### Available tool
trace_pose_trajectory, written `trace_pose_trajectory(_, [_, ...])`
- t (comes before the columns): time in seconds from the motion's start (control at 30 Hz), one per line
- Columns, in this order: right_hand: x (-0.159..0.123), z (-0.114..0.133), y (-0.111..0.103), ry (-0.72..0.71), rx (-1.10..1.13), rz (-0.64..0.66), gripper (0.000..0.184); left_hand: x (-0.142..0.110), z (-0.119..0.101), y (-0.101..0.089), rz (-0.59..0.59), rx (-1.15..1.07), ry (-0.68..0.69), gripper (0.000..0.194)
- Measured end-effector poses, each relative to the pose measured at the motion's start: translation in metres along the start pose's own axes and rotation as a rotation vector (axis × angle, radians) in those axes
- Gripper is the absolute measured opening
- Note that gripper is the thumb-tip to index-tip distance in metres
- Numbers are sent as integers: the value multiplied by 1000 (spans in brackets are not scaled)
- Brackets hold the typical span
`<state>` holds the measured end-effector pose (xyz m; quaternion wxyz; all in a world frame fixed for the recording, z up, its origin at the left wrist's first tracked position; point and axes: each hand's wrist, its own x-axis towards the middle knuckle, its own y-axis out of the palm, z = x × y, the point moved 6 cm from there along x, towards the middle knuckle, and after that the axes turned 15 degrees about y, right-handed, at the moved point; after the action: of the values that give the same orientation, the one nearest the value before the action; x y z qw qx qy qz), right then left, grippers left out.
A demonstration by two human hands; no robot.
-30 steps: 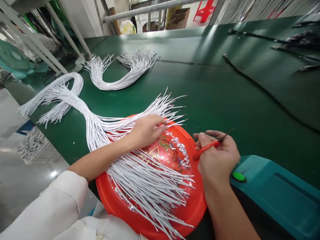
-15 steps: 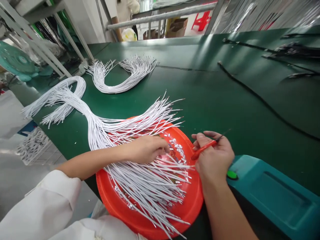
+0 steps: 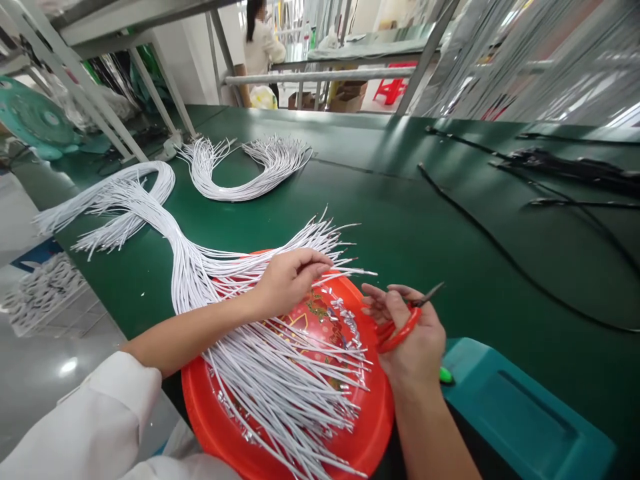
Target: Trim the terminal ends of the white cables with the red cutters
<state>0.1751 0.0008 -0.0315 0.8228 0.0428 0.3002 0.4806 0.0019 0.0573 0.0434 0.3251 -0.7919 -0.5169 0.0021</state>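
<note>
A bundle of white wires [image 3: 270, 373] fans out over a red basin [image 3: 200, 413] with a patterned bottom, split into a far bunch and a near bunch. My left hand [image 3: 290, 283] lies over the far bunch, finger and thumb closed on a white wire whose end [image 3: 367, 272] sticks out to the right. To the right of the basin rim, my right hand [image 3: 417, 340] holds red-handled scissors [image 3: 400, 333] in the palm, blades pointing up and away. Its fingertips are free and bent toward the wire ends. Small shiny scraps [image 3: 350, 320] lie in the basin.
More white wire bundles [image 3: 250, 190] lie curved on the green table [image 3: 360, 200]. Black cables [image 3: 500, 253] stretch across the right side. A teal plastic case [image 3: 530, 407] sits by my right forearm. Metal rack legs [image 3: 155, 93] stand at left; a person [image 3: 260, 50] is in the background.
My left hand has moved from the near bunch up to the far bunch. My right hand's fingers have loosened, the scissors still in it. The view has tilted up slightly.
</note>
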Motion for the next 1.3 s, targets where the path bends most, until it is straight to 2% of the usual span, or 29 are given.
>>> trace_pose_trajectory(0.07, [-2, -3, 2, 13, -10, 22, 35, -2, 8, 8, 14, -138, -79, 24])
trace_pose_trajectory(0.13, [-6, -2, 3, -13, -18, 9, 38, -7, 14, 18, 44, -186, -117, 23])
trace_pose_trajectory(0.3, [-14, 3, 0, -159, -106, -114, 32, -17, 21, 42, 138, -206, -116, 30])
trace_pose_trajectory(0.43, [-18, 6, 8, -300, -298, -60, 24, -20, 18, 53, 188, -311, -67, 46])
trace_pose_trajectory(0.5, [-20, 7, 10, -342, -342, -41, 23, -20, 17, 54, 177, -299, -51, 42])
trace_pose_trajectory(0.6, [-21, 8, 7, -352, -336, -80, 22, -21, 19, 53, 139, -259, -55, 29])
trace_pose_trajectory(0.8, [-23, 10, 8, -404, -376, -87, 20, -24, 20, 50, 144, -137, -52, 24])
trace_pose_trajectory(0.87, [-24, 9, 9, -443, -448, -81, 18, -24, 16, 49, 175, -89, -15, 23])
trace_pose_trajectory(1.03, [-27, 4, 13, -577, -795, -81, 14, -25, 11, 48, 245, 29, 34, 23])
trace_pose_trajectory(1.13, [-23, 2, 10, -526, -717, -90, 15, -27, 12, 47, 205, 19, -3, 22])
trace_pose_trajectory(1.3, [-10, -9, 5, -248, -383, -88, 24, -27, 12, 43, 82, -35, -3, 20])
